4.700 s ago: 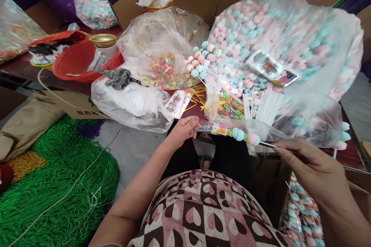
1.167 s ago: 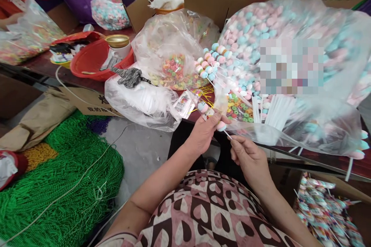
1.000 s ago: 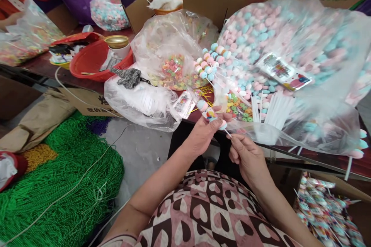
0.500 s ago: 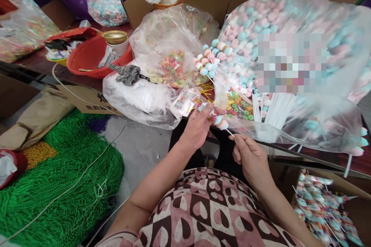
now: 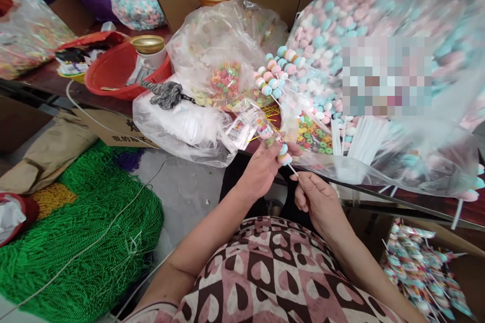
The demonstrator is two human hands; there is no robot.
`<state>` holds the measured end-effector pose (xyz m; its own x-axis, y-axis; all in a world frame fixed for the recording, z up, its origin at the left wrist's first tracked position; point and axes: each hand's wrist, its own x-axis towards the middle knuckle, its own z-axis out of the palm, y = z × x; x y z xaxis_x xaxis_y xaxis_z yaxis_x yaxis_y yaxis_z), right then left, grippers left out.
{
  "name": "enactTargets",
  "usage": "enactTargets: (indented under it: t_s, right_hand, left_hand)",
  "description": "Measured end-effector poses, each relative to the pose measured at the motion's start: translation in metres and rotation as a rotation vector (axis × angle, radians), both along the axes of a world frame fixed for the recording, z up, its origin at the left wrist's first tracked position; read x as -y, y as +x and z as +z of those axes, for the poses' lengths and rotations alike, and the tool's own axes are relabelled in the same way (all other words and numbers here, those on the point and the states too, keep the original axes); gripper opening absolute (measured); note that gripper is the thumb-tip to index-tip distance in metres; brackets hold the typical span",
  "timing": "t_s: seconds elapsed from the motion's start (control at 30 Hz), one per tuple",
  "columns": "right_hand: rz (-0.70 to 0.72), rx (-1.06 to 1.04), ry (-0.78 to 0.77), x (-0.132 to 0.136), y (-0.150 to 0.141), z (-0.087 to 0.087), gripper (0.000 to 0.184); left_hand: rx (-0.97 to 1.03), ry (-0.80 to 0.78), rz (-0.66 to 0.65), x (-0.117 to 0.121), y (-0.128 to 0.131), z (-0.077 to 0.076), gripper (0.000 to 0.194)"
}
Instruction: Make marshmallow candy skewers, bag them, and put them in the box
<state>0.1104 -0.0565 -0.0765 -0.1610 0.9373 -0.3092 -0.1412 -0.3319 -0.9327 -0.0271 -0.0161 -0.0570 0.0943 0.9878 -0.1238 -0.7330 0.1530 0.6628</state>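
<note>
Between both hands is a marshmallow skewer of pink, blue and white pieces on a white stick. My left hand has its fingers closed around the skewer's middle. Its upper end sits in a clear printed wrapper, sticking out above those fingers. With thumb and finger, my right hand pinches the bare stick below the lowest marshmallow. Close by lie a stack of printed wrappers and yellow twist ties. Several unwrapped skewers rest behind them.
A big clear bag of marshmallows fills the right of the table, with white sticks and ring candies at its front. Left stand a red basket and a bag of white items. Wrapped skewers fill a carton below right.
The skewer has shifted up and left, with more marshmallows showing inside the wrapper above my left hand. My right hand has moved slightly left and up with the stick.
</note>
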Motion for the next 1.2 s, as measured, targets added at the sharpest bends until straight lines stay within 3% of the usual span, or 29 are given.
enactTargets:
  t_s: [0.13, 0.3, 0.47, 0.73, 0.97, 1.2]
  right_hand:
    - [0.107, 0.221, 0.186, -0.005, 0.007, 0.009, 0.028]
    - [-0.084, 0.465, 0.503, -0.027, 0.015, 0.029, 0.020]
    - [0.000, 0.550, 0.733, -0.046, 0.002, 0.041, 0.010]
    - [0.028, 0.591, 0.698, -0.047, 0.002, 0.034, 0.013]
    - [0.011, 0.648, 0.720, -0.048, 0.001, 0.038, 0.013]
    - [-0.012, 0.764, 0.699, -0.048, 0.001, 0.036, 0.014]
  left_hand:
    - [-0.013, -0.065, -0.017, 0.001, -0.004, 0.003, 0.032]
    - [-0.013, -0.096, -0.088, 0.001, -0.006, 0.005, 0.036]
    - [-0.041, -0.073, -0.162, 0.005, -0.003, 0.002, 0.036]
    - [-0.071, -0.085, -0.259, 0.007, -0.002, -0.001, 0.032]
    - [-0.050, -0.076, -0.320, 0.007, -0.005, 0.000, 0.027]
    - [-0.115, -0.083, -0.294, 0.009, -0.003, -0.006, 0.028]
